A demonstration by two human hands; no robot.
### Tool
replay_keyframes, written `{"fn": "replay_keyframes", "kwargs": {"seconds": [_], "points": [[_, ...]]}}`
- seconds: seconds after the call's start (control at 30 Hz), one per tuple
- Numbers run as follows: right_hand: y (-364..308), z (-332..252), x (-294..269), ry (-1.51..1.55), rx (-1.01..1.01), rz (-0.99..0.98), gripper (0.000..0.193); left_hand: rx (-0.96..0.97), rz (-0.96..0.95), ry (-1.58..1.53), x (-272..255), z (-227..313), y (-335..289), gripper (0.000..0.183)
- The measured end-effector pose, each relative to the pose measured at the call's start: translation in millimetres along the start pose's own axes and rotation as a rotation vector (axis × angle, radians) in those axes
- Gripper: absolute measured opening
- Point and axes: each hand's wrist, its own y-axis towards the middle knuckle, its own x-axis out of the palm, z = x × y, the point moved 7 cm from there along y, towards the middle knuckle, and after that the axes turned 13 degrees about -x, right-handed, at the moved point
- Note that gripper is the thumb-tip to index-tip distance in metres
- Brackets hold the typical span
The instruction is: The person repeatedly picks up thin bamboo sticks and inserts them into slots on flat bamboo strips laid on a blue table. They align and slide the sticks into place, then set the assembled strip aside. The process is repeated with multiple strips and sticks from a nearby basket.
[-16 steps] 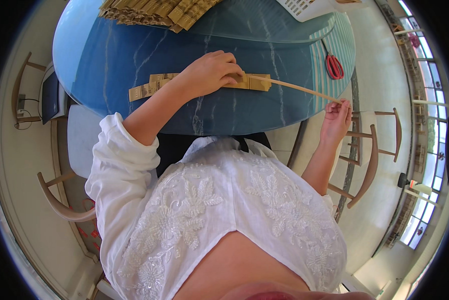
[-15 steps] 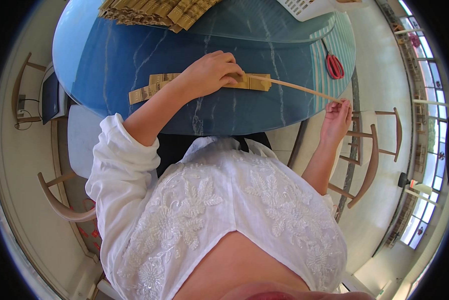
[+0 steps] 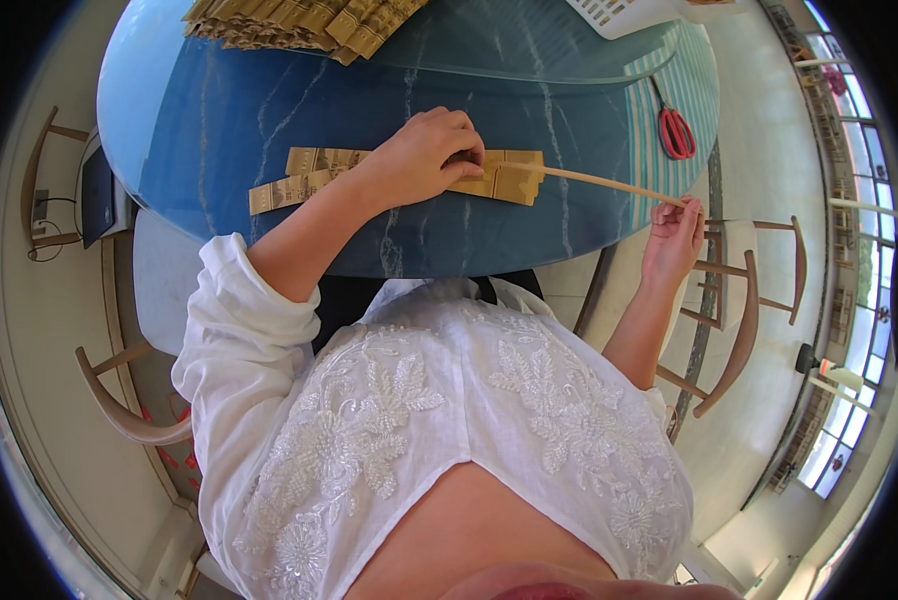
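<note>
Table: a blue, pale-veined surface (image 3: 509,225) with a rounded edge fills the upper middle of the frame.
Thin strip: I see a long tan strip (image 3: 594,179) slanting right of centre in the upper half, from near the left fingertips down to the right hand, its right end beyond the table edge.
Right hand: at the right of the frame, this hand (image 3: 671,240) has the strip's end pinched between thumb and fingers.
Left hand: in the upper middle, the other hand (image 3: 439,155) curls its fingers down onto the gold pieces; from my end I cannot tell whether it grips the strip too.
Gold pieces: these flat printed pieces (image 3: 514,190) lie in an uneven row under and on both sides of the left hand.
Bundle: more gold pieces are heaped in a stack (image 3: 304,25) at the upper left.
Upper right: red-handled scissors (image 3: 676,135) lie on a teal-and-white striped area (image 3: 701,95), with a perforated white basket (image 3: 639,18) at the top edge.
Room: wooden chairs stand on both sides, one (image 3: 752,330) right and another (image 3: 134,430) lower left; pale floor (image 3: 769,150) runs toward windows (image 3: 829,455) along the right rim.
</note>
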Motion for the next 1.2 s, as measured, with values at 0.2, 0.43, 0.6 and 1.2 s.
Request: {"fn": "replay_keyframes", "kwargs": {"seconds": [0.2,0.43,0.6,1.2], "points": [[0.8,1.4,7.0,-0.013,0.022,-0.020,0.024,0.090,0.058,0.057,-1.2,5.5,-4.9,0.011],[0.2,2.1,12.9,-0.032,0.036,-0.042,0.023,0.123,0.058,0.042,-6.3,11.2,-6.1,0.011],[-13.9,16.6,41.9,0.020,0.133,-0.160,0.021,0.148,0.059,0.011,-7.1,13.3,-5.1,0.012],[-35.8,20.9,102.0,0.142,0.189,-0.283,0.019,-0.237,0.074,-0.241,-47.8,-10.9,-13.5,0.011]]}}
